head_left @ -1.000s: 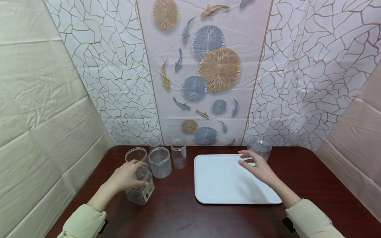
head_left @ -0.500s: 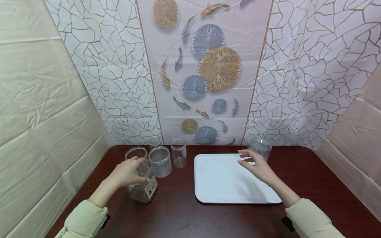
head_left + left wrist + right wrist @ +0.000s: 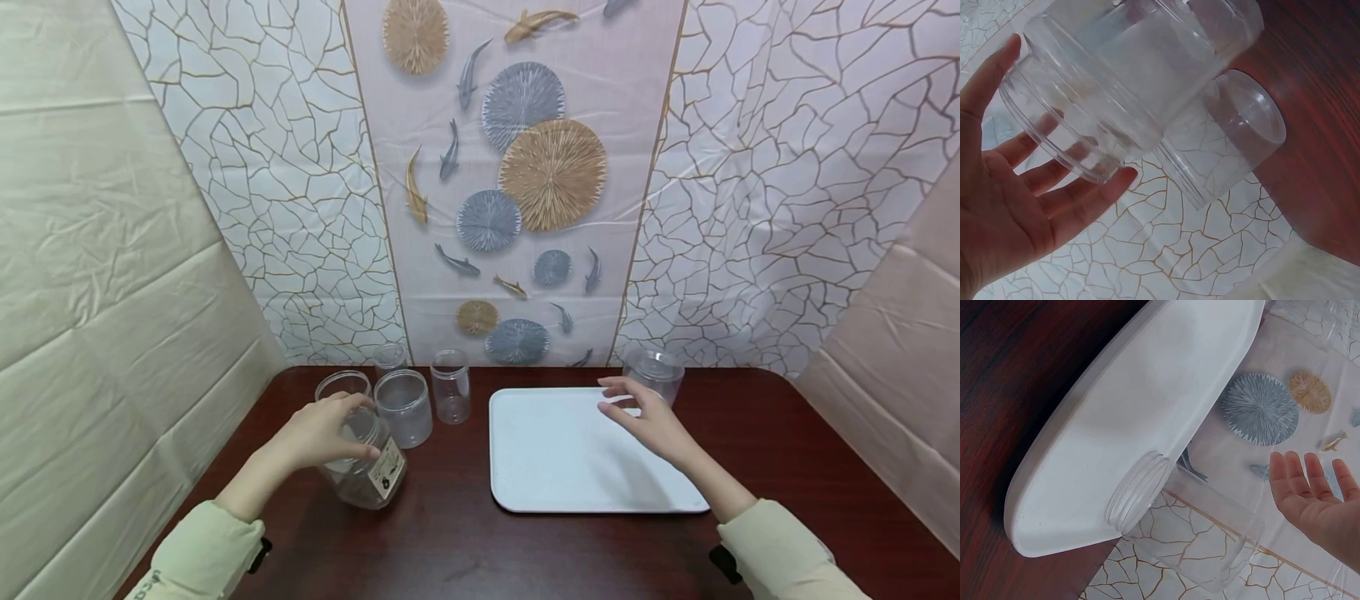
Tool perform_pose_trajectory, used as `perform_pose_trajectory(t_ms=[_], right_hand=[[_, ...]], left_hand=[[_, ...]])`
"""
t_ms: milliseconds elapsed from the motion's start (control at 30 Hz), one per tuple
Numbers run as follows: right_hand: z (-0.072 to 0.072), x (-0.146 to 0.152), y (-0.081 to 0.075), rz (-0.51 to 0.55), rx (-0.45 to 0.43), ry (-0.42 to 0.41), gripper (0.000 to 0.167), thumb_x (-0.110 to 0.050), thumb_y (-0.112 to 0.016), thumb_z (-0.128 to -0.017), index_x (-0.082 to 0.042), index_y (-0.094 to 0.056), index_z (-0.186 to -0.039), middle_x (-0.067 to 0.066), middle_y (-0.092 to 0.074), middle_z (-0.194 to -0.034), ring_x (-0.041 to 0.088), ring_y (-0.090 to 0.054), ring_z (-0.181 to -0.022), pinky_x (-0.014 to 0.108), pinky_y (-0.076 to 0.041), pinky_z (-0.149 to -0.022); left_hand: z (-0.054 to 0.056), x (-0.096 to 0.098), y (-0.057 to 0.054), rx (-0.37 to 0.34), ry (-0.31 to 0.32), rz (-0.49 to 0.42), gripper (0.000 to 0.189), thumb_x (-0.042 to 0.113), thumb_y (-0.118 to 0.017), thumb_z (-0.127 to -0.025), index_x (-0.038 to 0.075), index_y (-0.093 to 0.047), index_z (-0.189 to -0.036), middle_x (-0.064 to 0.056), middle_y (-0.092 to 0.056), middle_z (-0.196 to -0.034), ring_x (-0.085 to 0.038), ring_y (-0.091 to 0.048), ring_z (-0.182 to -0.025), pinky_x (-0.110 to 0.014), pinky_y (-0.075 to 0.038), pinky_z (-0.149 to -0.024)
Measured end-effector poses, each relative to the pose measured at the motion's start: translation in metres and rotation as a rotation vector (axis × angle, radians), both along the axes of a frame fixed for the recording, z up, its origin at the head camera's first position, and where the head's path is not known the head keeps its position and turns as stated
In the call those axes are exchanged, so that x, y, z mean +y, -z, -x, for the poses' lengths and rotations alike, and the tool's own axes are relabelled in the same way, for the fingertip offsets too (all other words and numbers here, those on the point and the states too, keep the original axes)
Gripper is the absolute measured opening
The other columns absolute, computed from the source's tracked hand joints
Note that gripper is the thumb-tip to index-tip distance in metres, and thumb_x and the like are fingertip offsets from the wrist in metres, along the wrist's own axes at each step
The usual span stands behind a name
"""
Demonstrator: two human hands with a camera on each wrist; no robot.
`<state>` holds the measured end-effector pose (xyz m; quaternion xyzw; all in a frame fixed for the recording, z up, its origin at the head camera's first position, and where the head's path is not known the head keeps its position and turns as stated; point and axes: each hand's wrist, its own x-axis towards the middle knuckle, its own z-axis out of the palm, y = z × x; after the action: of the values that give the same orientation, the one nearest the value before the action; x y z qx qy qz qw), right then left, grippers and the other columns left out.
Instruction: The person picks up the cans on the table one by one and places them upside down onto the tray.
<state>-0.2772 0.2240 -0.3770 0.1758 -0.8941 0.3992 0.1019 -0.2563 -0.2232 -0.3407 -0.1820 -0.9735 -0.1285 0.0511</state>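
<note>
With thumb and fingers spread round its rim, my left hand (image 3: 318,435) grips a clear plastic jar (image 3: 364,492) at the left of the table. A pale printed label (image 3: 387,469) shows on the jar's side, facing right. The left wrist view has the jar's ringed neck (image 3: 1066,125) between thumb and fingers. My right hand (image 3: 651,423) hovers over the right part of a white tray (image 3: 547,450), fingers loosely bent and holding nothing. Behind that hand stands another clear jar (image 3: 656,371); its threaded neck (image 3: 1138,494) appears in the right wrist view.
Close behind the gripped jar stand several clear open containers: a wide one (image 3: 405,417), a tall one (image 3: 452,392), a small one at the back (image 3: 390,357) and one partly covered by the left hand (image 3: 343,383). Dark red tabletop (image 3: 457,550) lies in front of the tray.
The labelled jar has shifted slightly right under my left hand, its label turning more into view. My right hand and the tray stay where they were.
</note>
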Motion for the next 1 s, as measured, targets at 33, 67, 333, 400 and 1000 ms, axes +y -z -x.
perform_pose_trajectory(t_ms=[33, 67, 333, 400, 1000], right_hand=[[0.0, 0.0, 0.0, 0.003, 0.0, 0.002, 0.041, -0.022, -0.06, -0.093, -0.001, -0.051, -0.128, 0.024, -0.06, -0.115, 0.041, -0.06, -0.102, 0.045, -0.053, -0.079], [0.0, -0.001, 0.0, 0.003, 0.003, 0.001, 0.041, -0.022, -0.06, -0.093, -0.002, -0.052, -0.127, 0.024, -0.06, -0.115, 0.042, -0.06, -0.102, 0.045, -0.053, -0.079], [-0.003, -0.005, 0.0, 0.0, 0.012, -0.008, 0.04, -0.02, -0.061, -0.092, -0.001, -0.053, -0.126, 0.021, -0.062, -0.113, 0.037, -0.063, -0.099, 0.037, -0.055, -0.074], [-0.004, -0.007, 0.0, 0.01, 0.007, -0.019, 0.04, -0.018, -0.061, -0.092, 0.0, -0.052, -0.127, 0.021, -0.061, -0.113, 0.037, -0.063, -0.099, 0.035, -0.054, -0.073], [-0.009, -0.01, -0.013, 0.018, 0.007, -0.024, 0.042, -0.021, -0.059, -0.093, -0.001, -0.05, -0.129, 0.021, -0.059, -0.117, 0.039, -0.06, -0.106, 0.043, -0.053, -0.079]], left_hand=[[0.0, 0.0, 0.0, -0.005, 0.005, -0.013, 0.064, 0.049, -0.079, -0.066, 0.016, -0.061, -0.117, -0.009, -0.063, -0.112, -0.031, -0.063, -0.099, -0.049, -0.05, -0.075], [0.0, 0.0, -0.001, -0.009, 0.013, -0.027, 0.063, 0.05, -0.079, -0.066, 0.016, -0.061, -0.117, -0.008, -0.063, -0.112, -0.031, -0.062, -0.101, -0.049, -0.05, -0.077], [0.002, 0.004, 0.001, -0.012, 0.085, -0.108, 0.06, 0.048, -0.078, -0.07, 0.015, -0.06, -0.117, -0.008, -0.064, -0.114, -0.03, -0.059, -0.11, -0.05, -0.047, -0.086], [0.003, 0.007, 0.001, -0.01, 0.091, -0.13, 0.06, 0.047, -0.078, -0.07, 0.015, -0.06, -0.118, -0.007, -0.064, -0.116, -0.03, -0.058, -0.112, -0.05, -0.047, -0.089], [0.003, 0.025, -0.002, 0.013, 0.028, -0.393, 0.061, 0.046, -0.079, -0.071, 0.018, -0.057, -0.12, -0.009, -0.06, -0.121, -0.031, -0.057, -0.109, -0.049, -0.048, -0.086]])
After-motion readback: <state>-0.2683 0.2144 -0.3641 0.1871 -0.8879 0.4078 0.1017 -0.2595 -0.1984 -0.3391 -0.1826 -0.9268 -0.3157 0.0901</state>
